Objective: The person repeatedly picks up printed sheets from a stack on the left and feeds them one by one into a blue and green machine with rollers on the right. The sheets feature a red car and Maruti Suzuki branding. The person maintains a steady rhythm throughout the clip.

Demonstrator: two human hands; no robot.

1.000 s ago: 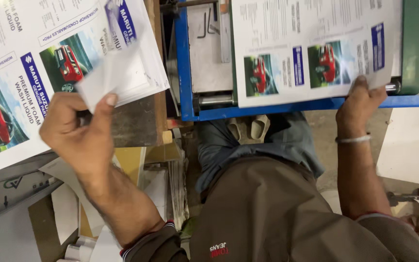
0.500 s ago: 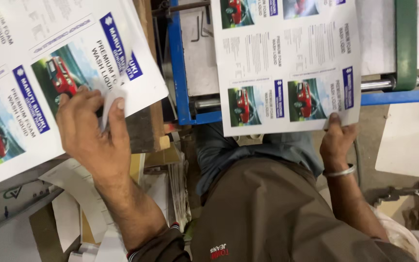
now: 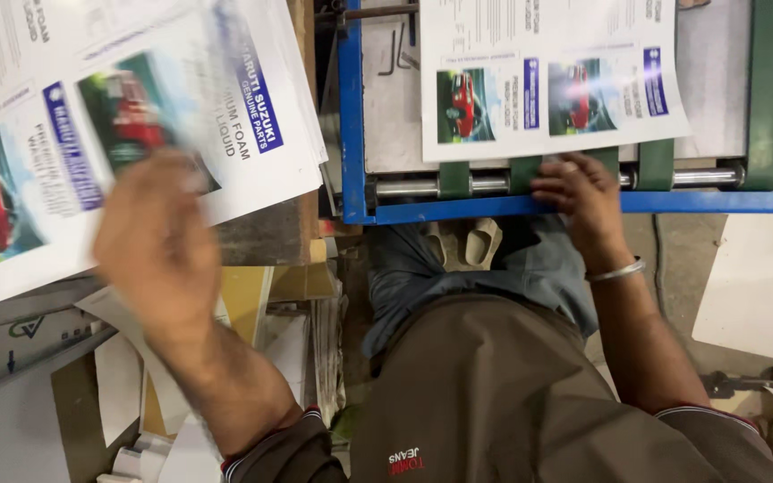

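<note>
Right hand [image 3: 583, 192]: fingers curled, tips touching the near edge of the printed sheet [image 3: 547, 76] on the blue-framed machine [image 3: 351, 116] | Left hand [image 3: 158, 241]: blurred, finger spread unclear, over the stack of printed sheets [image 3: 38, 116] left of the machine

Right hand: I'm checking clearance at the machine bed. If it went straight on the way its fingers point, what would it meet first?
The right hand would probably meet the printed sheet lying just beyond its fingertips.
</note>
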